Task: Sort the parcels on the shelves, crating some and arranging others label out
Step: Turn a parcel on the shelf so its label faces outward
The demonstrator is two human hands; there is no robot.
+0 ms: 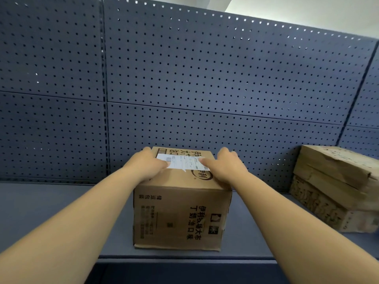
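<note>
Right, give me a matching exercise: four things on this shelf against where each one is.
Things:
1 label
2 worn parcel
3 pegboard
4 left hand

Places:
A right end of the shelf
B behind the shelf
C top of the box, in the middle
D top of the box, on its left side

Pairs: 1-C, 2-A, 3-B, 4-D

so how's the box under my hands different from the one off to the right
The centre box is crisp and square-edged; the right-hand box is crumpled and dented. The centre box carries a white label on top; no label shows on the right-hand box. The left hand and right hand rest on the centre box; the right-hand box is untouched. Both are brown cardboard on the same shelf.
</note>
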